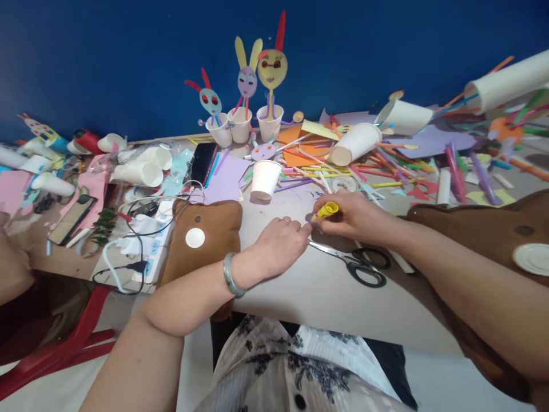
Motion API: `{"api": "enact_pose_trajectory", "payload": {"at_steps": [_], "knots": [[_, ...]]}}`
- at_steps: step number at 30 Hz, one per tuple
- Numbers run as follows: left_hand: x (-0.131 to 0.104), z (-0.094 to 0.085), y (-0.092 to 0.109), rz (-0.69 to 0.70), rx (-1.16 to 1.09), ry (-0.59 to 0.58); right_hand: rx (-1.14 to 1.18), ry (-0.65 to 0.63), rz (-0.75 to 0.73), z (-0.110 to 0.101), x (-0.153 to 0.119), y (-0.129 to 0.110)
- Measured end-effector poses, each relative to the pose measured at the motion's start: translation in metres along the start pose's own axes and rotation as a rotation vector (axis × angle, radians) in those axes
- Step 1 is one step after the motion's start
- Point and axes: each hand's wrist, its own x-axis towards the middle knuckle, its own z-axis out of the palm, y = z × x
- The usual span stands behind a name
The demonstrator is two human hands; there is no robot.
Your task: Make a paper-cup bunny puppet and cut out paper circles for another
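My right hand (349, 217) is closed around a short yellow tube (329, 209) with a round, hollow-looking back end. The tube's narrow end points left, toward the fingertips of my left hand (286, 243). Those fingers are curled and pinched at the table, at a small purple piece (310, 219) mostly hidden between the two hands. Just below my right hand lie black-handled scissors (366, 268), their blades reaching toward my left fingertips. A white paper cup (265, 179) stands beyond my left hand.
Three cups holding paper-faced figures (247, 83) stand by the blue wall. Colored sticks (364, 170) and paper scraps spread at the back right. A brown bear-shaped cushion (206, 229), a power strip (156, 246) and cables lie left; another brown cushion (480, 229) lies right. A person's arm (12, 263) shows far left.
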Motion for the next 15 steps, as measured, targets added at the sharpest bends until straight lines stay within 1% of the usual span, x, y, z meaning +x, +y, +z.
{"api": "enact_pose_trajectory", "payload": {"at_steps": [3,6,9,12,15], "knots": [[-0.0003,-0.0010,0.0000,0.004,0.005,-0.003,-0.044,-0.018,0.007,-0.0002,-0.0006,0.0030],[-0.0008,-0.0004,-0.0005,0.005,0.007,0.010,-0.032,0.044,0.000,-0.0025,-0.0018,0.0045],[-0.0009,0.0001,-0.0010,0.006,-0.003,0.009,0.003,0.074,-0.092,-0.0044,-0.0020,0.0026],[-0.0007,0.0005,-0.0016,0.007,-0.012,-0.006,-0.013,0.024,-0.205,-0.0035,-0.0012,0.0012],[-0.0004,0.0027,-0.0025,0.012,-0.023,0.006,-0.073,-0.004,-0.310,0.0001,-0.0005,0.0041]]}}
